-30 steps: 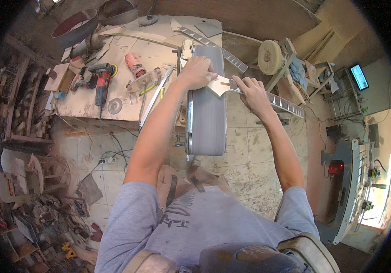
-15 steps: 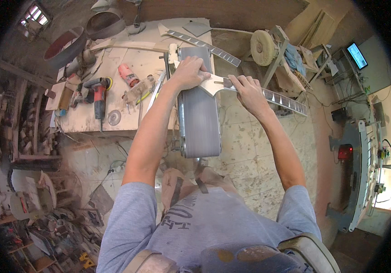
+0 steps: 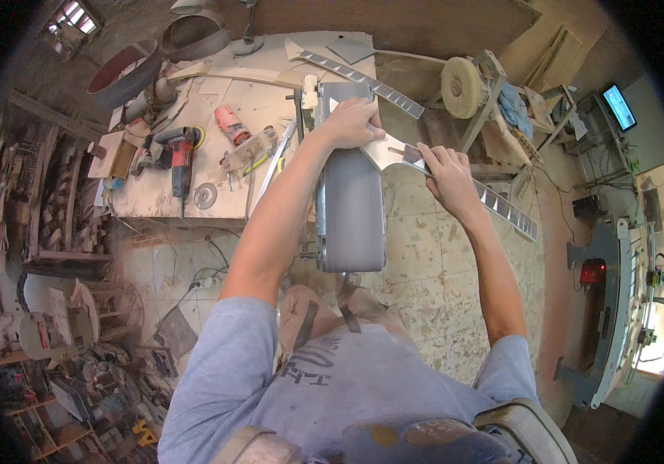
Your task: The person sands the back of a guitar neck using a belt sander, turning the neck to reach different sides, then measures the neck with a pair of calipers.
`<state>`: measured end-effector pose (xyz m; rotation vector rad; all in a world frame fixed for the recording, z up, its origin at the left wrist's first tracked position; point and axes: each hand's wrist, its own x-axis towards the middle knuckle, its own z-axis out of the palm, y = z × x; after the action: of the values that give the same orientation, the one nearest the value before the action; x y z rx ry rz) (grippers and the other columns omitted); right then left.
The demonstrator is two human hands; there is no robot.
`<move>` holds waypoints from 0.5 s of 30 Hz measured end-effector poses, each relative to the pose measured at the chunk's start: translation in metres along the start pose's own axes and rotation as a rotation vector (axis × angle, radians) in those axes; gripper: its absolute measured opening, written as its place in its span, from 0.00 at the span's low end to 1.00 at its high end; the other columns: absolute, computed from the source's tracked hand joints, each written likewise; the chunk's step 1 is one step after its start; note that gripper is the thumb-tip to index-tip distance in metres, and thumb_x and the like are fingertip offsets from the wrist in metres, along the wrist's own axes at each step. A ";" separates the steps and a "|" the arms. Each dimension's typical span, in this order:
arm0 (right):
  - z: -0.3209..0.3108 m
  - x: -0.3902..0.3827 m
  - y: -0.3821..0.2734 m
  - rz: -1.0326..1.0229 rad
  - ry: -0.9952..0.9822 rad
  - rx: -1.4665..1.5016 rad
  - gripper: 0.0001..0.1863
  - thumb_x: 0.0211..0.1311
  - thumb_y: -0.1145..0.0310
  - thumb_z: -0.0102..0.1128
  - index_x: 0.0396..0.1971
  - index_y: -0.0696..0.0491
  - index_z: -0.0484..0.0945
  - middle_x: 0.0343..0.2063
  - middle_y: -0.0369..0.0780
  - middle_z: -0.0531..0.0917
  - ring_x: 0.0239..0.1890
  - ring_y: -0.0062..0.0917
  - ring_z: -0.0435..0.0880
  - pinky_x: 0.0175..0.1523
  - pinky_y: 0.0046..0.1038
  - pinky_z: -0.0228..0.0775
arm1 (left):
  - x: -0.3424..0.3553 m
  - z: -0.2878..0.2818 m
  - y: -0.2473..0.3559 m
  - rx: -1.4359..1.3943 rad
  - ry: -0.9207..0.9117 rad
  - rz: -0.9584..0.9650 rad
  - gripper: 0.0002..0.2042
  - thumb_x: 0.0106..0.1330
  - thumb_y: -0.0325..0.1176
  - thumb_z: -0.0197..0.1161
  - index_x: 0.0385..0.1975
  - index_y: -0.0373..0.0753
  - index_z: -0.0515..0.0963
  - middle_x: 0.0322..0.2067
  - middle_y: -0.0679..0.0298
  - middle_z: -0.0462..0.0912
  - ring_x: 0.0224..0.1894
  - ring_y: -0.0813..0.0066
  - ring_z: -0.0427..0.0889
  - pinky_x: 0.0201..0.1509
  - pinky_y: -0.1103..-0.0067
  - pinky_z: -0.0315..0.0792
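While the guitar neck (image 3: 456,179) lies across the grey sanding belt (image 3: 350,209) at centre frame, its long axis runs upper left to lower right. Left hand (image 3: 354,122) presses closed on the headstock; right hand (image 3: 448,172) fingers grip the fretboard. Red drill (image 3: 181,158) on desk (image 3: 154,203), upper left.

The wide grey sanding belt (image 3: 350,205) presents a matt, finely abrasive face. The pale unfinished wooden guitar neck (image 3: 394,152) is bare, smooth and without gloss; its fretboard (image 3: 502,207) carries dark inlay blocks on lighter wood. The pale wooden workbench top (image 3: 266,85) is rough, dusty and scuffed. The red and black plastic power drill (image 3: 181,155) has a dull, dust-coated casing. The round cream cloth buffing wheel (image 3: 460,77) looks soft and fibrous. The grey cotton T-shirt (image 3: 363,379) is matt woven cloth.
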<state>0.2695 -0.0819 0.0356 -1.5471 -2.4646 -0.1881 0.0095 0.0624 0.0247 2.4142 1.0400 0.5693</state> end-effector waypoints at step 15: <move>-0.007 -0.001 -0.011 0.012 -0.030 0.068 0.40 0.53 0.75 0.70 0.69 0.52 0.70 0.50 0.41 0.79 0.56 0.38 0.77 0.62 0.42 0.67 | -0.003 -0.002 -0.002 0.031 -0.031 0.025 0.14 0.62 0.45 0.72 0.34 0.42 0.79 0.43 0.57 0.80 0.56 0.55 0.75 0.60 0.65 0.67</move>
<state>0.2610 -0.0891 0.0426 -1.5480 -2.4571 -0.0787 0.0058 0.0617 0.0249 2.4578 1.0139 0.5258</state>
